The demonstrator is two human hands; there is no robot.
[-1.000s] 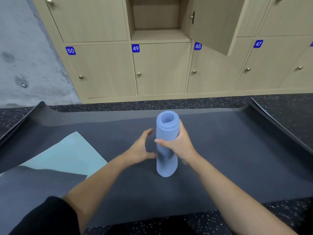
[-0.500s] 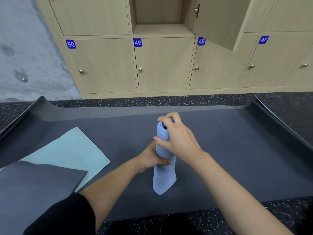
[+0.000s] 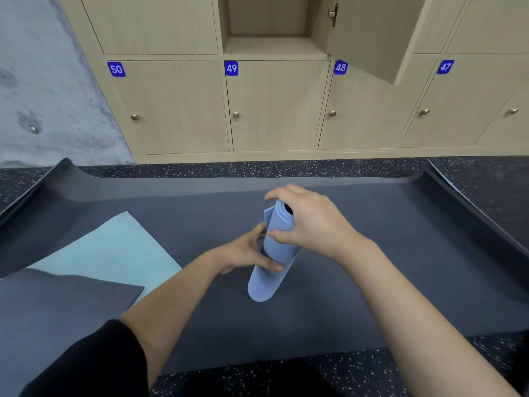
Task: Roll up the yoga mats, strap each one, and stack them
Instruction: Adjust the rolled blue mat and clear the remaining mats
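Observation:
A rolled light-blue yoga mat stands on end, tilted, in the middle of a wide dark grey mat spread on the floor. My right hand grips the roll's top, fingers over its open end. Around the roll's middle, from the left side, my left hand is wrapped. A loose flap of the roll sticks out near the top. No strap is visible.
A flat teal mat and a dark grey mat overlapping it lie at the left. Wooden lockers numbered 47 to 50 line the back; one upper locker door hangs open. Speckled black floor surrounds the mats.
My right hand has moved from the roll's side up over its top. My left hand has closed on the roll's middle. The roll has tilted from upright.

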